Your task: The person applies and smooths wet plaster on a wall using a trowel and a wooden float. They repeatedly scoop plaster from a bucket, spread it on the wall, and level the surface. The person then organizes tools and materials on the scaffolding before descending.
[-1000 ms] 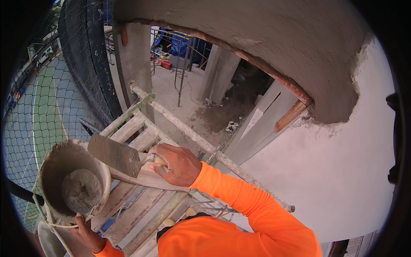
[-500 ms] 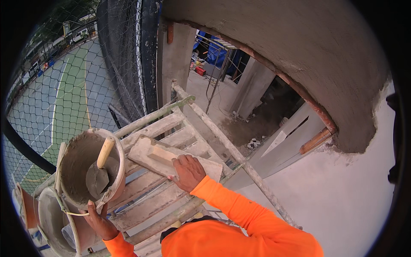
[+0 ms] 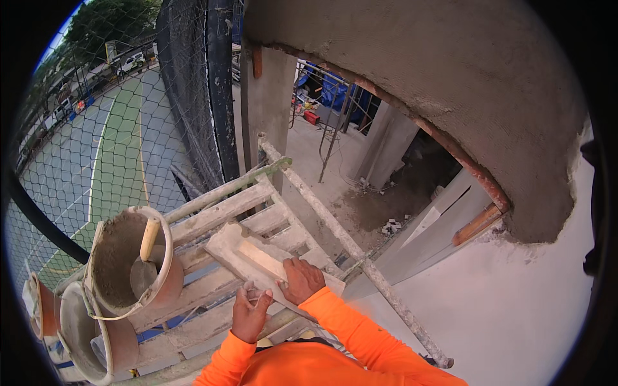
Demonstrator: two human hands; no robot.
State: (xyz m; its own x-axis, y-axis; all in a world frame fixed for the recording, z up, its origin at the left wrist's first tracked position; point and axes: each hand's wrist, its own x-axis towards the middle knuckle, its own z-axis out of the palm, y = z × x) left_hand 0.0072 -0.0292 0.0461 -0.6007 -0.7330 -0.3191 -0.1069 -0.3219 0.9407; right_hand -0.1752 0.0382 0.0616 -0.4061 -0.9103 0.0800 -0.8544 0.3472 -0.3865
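My right hand (image 3: 301,282) grips a grey, plaster-coated float (image 3: 228,251) by its pale wooden handle (image 3: 257,252) on the slatted scaffold platform (image 3: 207,209). My left hand (image 3: 251,312) is at the float's near edge, fingers curled; I cannot make out what is in them. Left of both hands, a mortar bucket (image 3: 170,283) has a trowel in it, its wooden handle (image 3: 150,238) leaning upright and its blade low inside. Another bucket (image 3: 122,341) stands in front of that one, and a smaller orange one (image 3: 48,309) is at the far left.
A speckled railing pipe (image 3: 328,225) crosses beyond the platform. Netting (image 3: 58,161) at left overlooks a court. Freshly rendered wall (image 3: 450,64) curves overhead at right, above a white surface (image 3: 489,309). Below lie a concrete floor (image 3: 302,154), columns (image 3: 386,145) and scaffolding frames.
The trowel left my right hand and is now in the bucket; that hand took hold of the float. My left hand let go of the bucket and moved right to the float.
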